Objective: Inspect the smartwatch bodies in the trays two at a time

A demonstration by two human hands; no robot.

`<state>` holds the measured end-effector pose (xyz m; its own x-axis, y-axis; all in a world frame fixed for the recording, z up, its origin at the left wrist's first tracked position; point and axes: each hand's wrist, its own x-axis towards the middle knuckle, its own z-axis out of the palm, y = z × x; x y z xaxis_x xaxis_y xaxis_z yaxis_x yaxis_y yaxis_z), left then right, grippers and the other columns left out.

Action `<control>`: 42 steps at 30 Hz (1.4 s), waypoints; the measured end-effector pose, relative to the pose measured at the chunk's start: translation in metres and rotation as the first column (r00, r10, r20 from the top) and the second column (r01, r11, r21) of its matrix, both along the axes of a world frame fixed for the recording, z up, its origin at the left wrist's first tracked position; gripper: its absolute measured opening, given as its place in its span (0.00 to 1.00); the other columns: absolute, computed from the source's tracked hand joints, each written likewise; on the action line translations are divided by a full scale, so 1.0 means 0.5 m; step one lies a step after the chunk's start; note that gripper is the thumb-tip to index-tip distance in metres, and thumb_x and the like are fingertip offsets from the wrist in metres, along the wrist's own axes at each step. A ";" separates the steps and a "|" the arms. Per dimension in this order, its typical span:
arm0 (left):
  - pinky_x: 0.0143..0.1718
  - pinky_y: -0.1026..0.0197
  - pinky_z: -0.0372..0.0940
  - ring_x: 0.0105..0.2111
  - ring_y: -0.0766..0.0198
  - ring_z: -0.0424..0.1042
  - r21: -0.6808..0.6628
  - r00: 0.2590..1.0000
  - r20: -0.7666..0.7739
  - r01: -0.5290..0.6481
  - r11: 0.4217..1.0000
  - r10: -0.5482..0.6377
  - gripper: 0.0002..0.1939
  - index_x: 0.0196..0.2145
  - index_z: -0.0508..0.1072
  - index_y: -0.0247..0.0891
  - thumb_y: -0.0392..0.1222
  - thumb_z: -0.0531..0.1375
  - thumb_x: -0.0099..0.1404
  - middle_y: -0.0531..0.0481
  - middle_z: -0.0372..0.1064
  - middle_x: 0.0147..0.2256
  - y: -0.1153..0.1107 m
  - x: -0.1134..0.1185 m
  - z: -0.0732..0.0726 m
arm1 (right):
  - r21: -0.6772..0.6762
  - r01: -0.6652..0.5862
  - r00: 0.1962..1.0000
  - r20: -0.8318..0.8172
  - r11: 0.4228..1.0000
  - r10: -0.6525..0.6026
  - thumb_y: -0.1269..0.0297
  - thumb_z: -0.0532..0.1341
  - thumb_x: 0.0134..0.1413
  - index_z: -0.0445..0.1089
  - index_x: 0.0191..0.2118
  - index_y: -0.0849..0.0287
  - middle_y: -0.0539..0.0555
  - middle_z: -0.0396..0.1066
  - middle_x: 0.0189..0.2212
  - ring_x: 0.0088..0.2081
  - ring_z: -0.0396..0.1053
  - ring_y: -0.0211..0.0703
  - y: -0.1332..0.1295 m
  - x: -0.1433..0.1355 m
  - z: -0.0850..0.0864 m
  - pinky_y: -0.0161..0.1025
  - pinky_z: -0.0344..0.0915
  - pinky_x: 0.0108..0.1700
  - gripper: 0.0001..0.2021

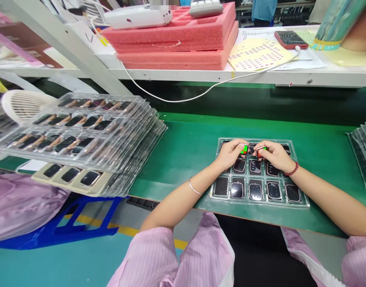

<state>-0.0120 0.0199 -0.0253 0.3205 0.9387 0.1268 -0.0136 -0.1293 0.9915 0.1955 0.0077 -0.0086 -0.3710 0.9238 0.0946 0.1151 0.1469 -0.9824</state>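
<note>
A clear plastic tray lies on the green bench, with several smartwatch bodies in its pockets, most with dark screens. Above its far row my left hand pinches a smartwatch whose screen shows green and red blocks. Close beside it, my right hand grips a second smartwatch, also lit in red and green. Fingers cover part of both watches. In the tray's near row, a watch with a pale reflection sits next to the dark left corner pocket.
At left a tall stack of clear trays holds more watches, over a cream tray. More trays stand at the right edge. A shelf crosses ahead, carrying red foam, a phone and a hanging white cable.
</note>
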 end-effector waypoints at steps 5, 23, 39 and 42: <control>0.21 0.70 0.63 0.29 0.67 0.75 -0.018 0.998 -0.054 -0.019 1.000 0.018 0.16 0.47 0.75 0.34 0.46 0.57 0.67 0.43 0.77 0.43 0.003 -0.001 -0.003 | 0.002 0.002 1.000 0.003 1.000 -0.002 0.58 0.65 0.54 0.73 0.38 0.58 0.55 0.76 0.31 0.32 0.75 0.43 -0.001 -0.002 -0.002 0.40 0.75 0.32 0.10; 0.38 0.59 0.74 0.38 0.62 0.75 0.146 1.000 -0.026 -0.006 0.989 0.010 0.15 0.46 0.75 0.34 0.39 0.61 0.62 0.41 0.72 0.47 0.007 0.001 -0.021 | 0.071 -0.033 0.998 0.051 0.997 0.029 0.64 0.63 0.54 0.72 0.44 0.56 0.56 0.77 0.40 0.38 0.76 0.47 0.002 0.004 -0.010 0.47 0.77 0.42 0.10; 0.42 0.61 0.68 0.40 0.60 0.75 0.235 0.977 -0.207 -0.004 0.972 0.054 0.16 0.47 0.74 0.34 0.36 0.60 0.60 0.43 0.76 0.43 0.000 -0.004 -0.007 | 0.049 -0.011 0.999 0.036 0.999 0.009 0.53 0.63 0.59 0.74 0.41 0.58 0.56 0.77 0.36 0.34 0.76 0.45 -0.003 -0.001 0.002 0.43 0.77 0.36 0.13; 0.39 0.63 0.67 0.37 0.63 0.74 0.248 0.970 -0.236 -0.004 0.969 0.064 0.18 0.48 0.73 0.35 0.35 0.60 0.59 0.45 0.76 0.43 0.000 -0.005 -0.008 | 0.035 -0.014 0.999 0.045 0.999 0.013 0.55 0.62 0.59 0.74 0.42 0.58 0.57 0.78 0.36 0.33 0.76 0.44 -0.003 0.000 0.004 0.43 0.77 0.36 0.12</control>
